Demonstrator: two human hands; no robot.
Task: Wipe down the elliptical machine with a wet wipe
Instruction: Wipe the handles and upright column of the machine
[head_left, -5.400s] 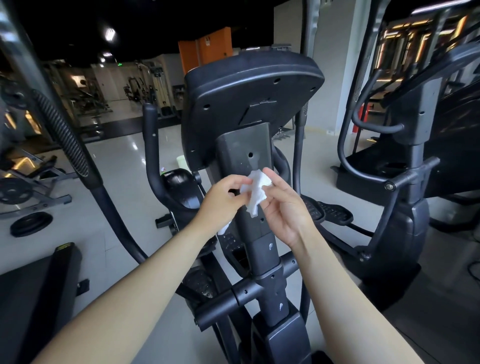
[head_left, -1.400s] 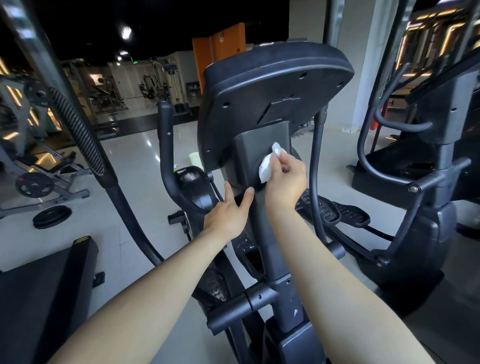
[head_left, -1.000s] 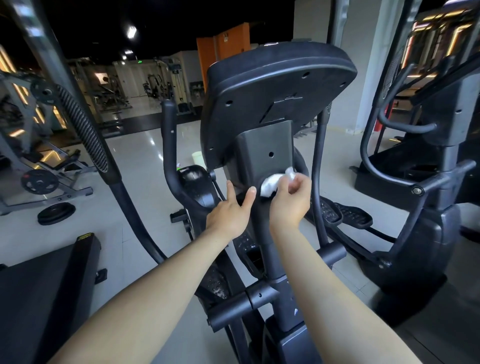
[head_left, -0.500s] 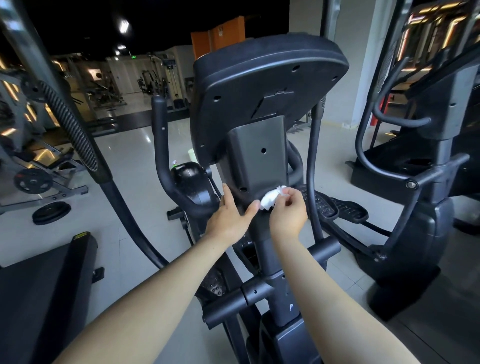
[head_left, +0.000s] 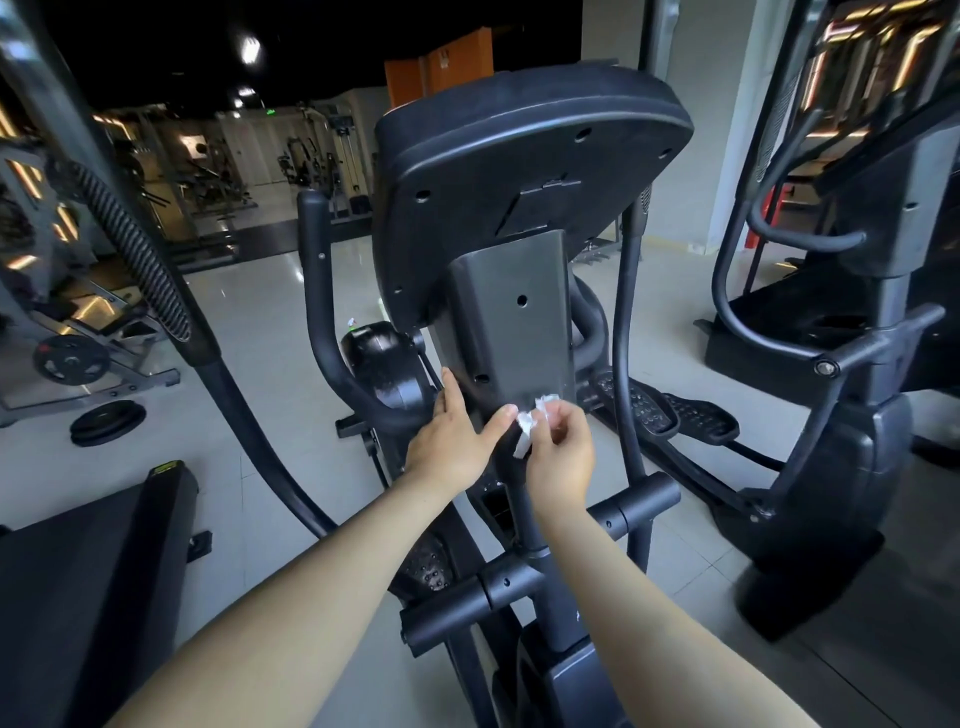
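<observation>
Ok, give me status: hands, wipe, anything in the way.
Left hand open, touching column. Right hand pinches wipe at column's lower edge. Nothing blocking the post below.

The left grip (head_left: 449, 441) and right grip (head_left: 563, 460) are bare hands on uncovered forearms (head_left: 322, 587).

The mast cover (head_left: 511, 332) stands between a curved handlebar (head_left: 318, 322) on the left and an upright bar (head_left: 621, 332) on the right; narrow gaps lie each side. The console back (head_left: 524, 171) overhangs above, and the crossbar (head_left: 506, 584) bars the near approach. The left hand (head_left: 447, 441), right hand (head_left: 563, 457) and wet wipe (head_left: 524, 439) fill the cover's lower edge.
</observation>
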